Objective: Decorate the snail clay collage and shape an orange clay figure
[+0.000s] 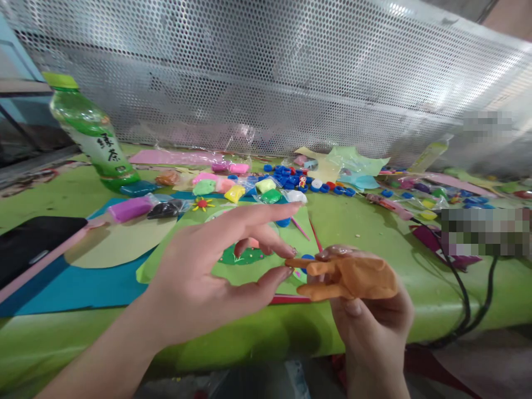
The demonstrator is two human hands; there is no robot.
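Clay-like, matte orange piece (pixel 368 278) with slim prongs, held up over the front edge of the green-topped table (pixel 344 221)

So its long axis runs sideways, prongs pointing left. Right hand (pixel 374 327) has its fingers wrapped round the fat end; left hand (pixel 195 266) is nearer the tips, thumb and a curled finger narrowed onto the thinnest prong, index finger kinda sticking out above.
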